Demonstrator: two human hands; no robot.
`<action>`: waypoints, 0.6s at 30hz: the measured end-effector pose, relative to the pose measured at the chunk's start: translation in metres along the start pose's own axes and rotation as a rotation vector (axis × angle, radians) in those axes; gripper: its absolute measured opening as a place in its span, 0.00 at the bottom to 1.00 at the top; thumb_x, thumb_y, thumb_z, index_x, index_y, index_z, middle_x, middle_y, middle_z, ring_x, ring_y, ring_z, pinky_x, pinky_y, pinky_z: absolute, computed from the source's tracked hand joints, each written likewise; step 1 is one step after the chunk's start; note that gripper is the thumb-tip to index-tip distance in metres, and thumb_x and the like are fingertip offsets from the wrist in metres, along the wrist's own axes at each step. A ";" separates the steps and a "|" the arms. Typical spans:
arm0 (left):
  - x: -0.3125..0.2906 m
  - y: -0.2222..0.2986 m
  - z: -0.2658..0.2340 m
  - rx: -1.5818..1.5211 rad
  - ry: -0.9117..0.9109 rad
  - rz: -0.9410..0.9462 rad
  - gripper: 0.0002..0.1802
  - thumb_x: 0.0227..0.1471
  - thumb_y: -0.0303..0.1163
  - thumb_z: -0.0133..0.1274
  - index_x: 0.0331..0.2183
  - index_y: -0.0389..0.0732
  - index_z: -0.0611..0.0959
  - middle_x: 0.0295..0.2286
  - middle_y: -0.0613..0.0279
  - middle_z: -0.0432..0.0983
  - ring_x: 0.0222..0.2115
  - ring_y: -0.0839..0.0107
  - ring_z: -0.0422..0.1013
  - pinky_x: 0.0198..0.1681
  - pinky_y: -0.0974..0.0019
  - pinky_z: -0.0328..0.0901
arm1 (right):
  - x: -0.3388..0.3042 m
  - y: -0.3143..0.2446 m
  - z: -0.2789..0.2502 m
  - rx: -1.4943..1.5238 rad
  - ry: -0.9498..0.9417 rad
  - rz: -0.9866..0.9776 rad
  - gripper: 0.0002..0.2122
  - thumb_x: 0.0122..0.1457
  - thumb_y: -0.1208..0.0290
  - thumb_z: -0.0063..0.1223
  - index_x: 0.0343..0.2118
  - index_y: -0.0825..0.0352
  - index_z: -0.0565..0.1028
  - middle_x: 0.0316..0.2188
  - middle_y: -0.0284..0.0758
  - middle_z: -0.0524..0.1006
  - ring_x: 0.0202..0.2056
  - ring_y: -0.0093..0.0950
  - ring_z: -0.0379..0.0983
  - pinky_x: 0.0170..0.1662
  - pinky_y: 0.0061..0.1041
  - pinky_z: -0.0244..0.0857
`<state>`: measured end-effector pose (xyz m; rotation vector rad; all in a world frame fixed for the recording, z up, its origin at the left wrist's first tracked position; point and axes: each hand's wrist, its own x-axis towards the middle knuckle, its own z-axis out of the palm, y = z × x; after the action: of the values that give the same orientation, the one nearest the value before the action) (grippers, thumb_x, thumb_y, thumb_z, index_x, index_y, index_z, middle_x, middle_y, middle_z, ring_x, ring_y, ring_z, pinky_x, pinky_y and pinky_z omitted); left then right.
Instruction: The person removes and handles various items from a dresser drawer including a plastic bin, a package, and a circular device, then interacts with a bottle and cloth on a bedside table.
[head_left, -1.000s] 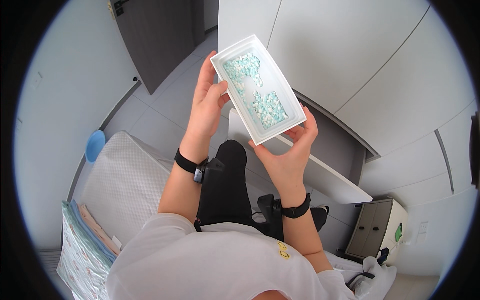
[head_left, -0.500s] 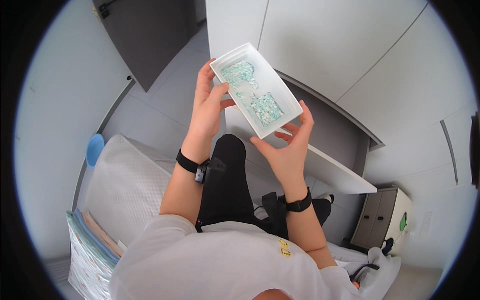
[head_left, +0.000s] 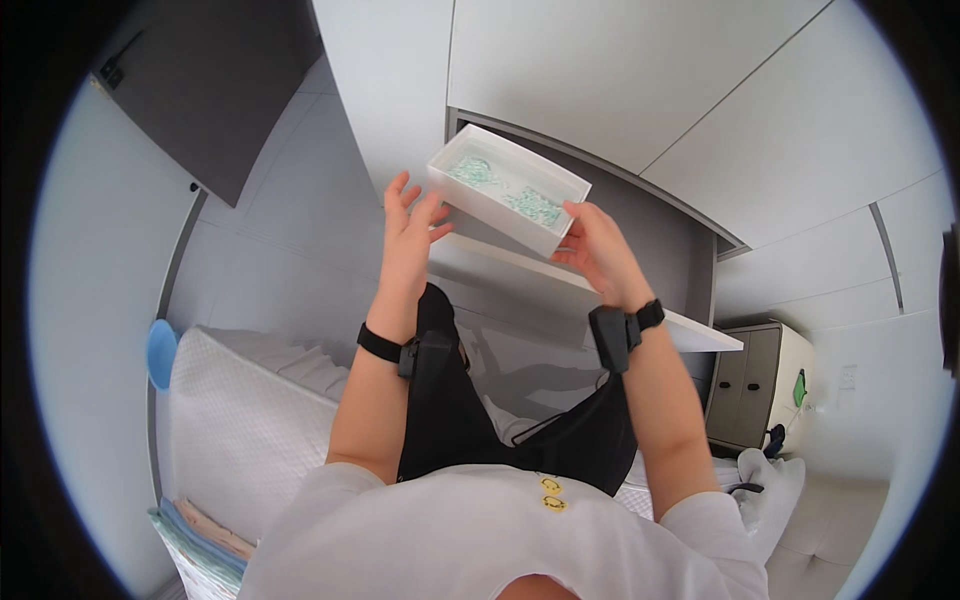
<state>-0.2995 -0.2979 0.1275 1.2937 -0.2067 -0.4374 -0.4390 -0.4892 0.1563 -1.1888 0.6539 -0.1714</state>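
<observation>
Rough, pebbly granules [head_left: 535,206] line a smooth, plastic-looking box [head_left: 497,219] above a matt drawer [head_left: 530,284]; beyond the drawer stand smooth cabinet panels [head_left: 600,75], and left of it, quilted cloth bedding [head_left: 245,410].

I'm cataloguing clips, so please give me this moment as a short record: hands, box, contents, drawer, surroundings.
Left hand: spread open by the box's left end; contact unclear
Right hand: gripping the box's right end
Box: white, rectangular, open-topped, seen over the drawer
Contents: loose pale green and white bits, mostly in two patches
Drawer: pulled open, grey inside
Surroundings: blue round item, quilted white surface, small cabinet with two dark knobs
</observation>
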 end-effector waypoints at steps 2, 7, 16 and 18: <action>0.014 -0.014 -0.011 0.033 0.012 -0.013 0.30 0.57 0.39 0.45 0.57 0.39 0.58 0.52 0.51 0.61 0.45 0.60 0.68 0.48 0.59 0.65 | 0.020 -0.014 -0.019 -0.078 -0.007 0.036 0.18 0.59 0.59 0.46 0.45 0.70 0.67 0.35 0.36 0.73 0.32 0.26 0.71 0.36 0.27 0.66; 0.036 -0.041 -0.021 0.080 -0.047 -0.103 0.24 0.58 0.40 0.44 0.53 0.38 0.66 0.46 0.52 0.69 0.46 0.63 0.68 0.50 0.62 0.61 | 0.074 -0.030 -0.066 -0.410 0.051 0.171 0.20 0.60 0.59 0.44 0.46 0.72 0.68 0.35 0.38 0.74 0.33 0.28 0.73 0.39 0.29 0.69; 0.043 -0.066 -0.036 0.379 -0.344 0.001 0.21 0.56 0.32 0.48 0.51 0.37 0.69 0.44 0.56 0.72 0.44 0.71 0.68 0.45 0.69 0.63 | 0.181 0.044 -0.085 -0.414 0.014 0.419 0.25 0.54 0.66 0.46 0.52 0.78 0.62 0.46 0.50 0.70 0.40 0.42 0.76 0.40 0.36 0.74; 0.050 -0.058 -0.040 0.444 -0.479 -0.068 0.22 0.57 0.30 0.46 0.53 0.39 0.68 0.44 0.58 0.72 0.46 0.72 0.65 0.48 0.68 0.59 | 0.206 0.063 -0.076 -0.360 0.038 0.401 0.26 0.52 0.67 0.48 0.51 0.80 0.63 0.46 0.51 0.70 0.39 0.42 0.76 0.37 0.30 0.76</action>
<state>-0.2507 -0.2955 0.0564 1.6162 -0.6942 -0.7893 -0.3291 -0.6199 0.0048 -1.3707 0.9698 0.2726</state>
